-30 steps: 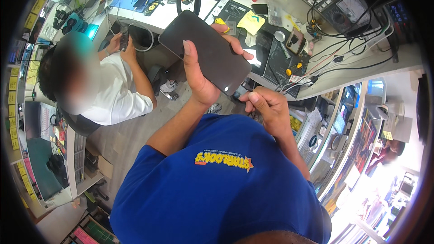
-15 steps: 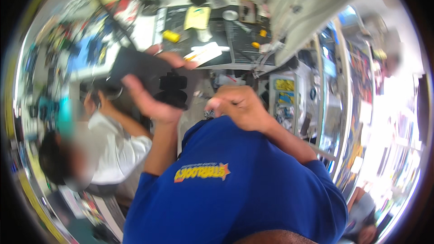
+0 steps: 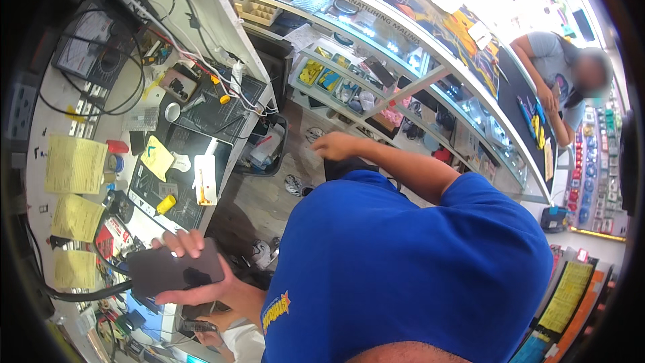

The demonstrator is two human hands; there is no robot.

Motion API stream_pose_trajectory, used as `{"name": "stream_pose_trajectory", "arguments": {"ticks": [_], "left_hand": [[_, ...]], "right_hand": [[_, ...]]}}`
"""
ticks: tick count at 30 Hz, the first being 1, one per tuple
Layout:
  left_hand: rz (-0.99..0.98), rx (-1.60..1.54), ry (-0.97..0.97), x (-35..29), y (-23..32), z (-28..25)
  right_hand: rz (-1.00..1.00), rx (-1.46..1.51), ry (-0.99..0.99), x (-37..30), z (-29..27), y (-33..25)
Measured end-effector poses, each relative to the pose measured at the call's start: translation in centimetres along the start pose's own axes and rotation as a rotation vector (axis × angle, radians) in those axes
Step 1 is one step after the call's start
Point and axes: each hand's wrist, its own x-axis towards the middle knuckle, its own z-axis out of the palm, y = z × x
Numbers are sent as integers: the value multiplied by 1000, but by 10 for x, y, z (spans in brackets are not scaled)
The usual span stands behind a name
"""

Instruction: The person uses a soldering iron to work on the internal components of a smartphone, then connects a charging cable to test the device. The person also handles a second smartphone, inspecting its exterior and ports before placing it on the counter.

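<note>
My left hand (image 3: 208, 281) grips a dark flat phone (image 3: 171, 265) with a glossy face that mirrors a dark shape. The thumb lies along its near edge and the fingers curl over the far edge. It is held up beside the workbench (image 3: 213, 218), close to a yellow tube-like piece (image 3: 166, 204). Over the floor, in front of my blue shirt, is my right hand (image 3: 338, 146), with its fingers loosely stretched out and nothing seen in it.
A bin (image 3: 272, 154) stands beside the bench. Glass shelves (image 3: 396, 104) run beyond my right arm, and a person (image 3: 561, 87) leans there. A co-worker's hands (image 3: 208, 331) and white sleeve are close below my left hand. Cables (image 3: 181, 33) hang over the bench.
The view has turned to the right, so the bench now lies at the left. My left hand keeps hold of the phone. My right hand's fingers, curled before, have straightened.
</note>
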Motion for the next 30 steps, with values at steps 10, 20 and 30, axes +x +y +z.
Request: {"name": "stream_pose_trajectory", "arguments": {"ticks": [10, 20, 30], "left_hand": [[-575, -258, -49, -26, -52, -33], [-714, -653, -155, -55, -124, 38], [-535, -765, 57, -218, -216, 125]], "right_hand": [[642, -434, 307, -187, -36, 234], [275, -1084, 127, -95, -121, 251], [218, -1265, 80, -62, -105, 301]]}}
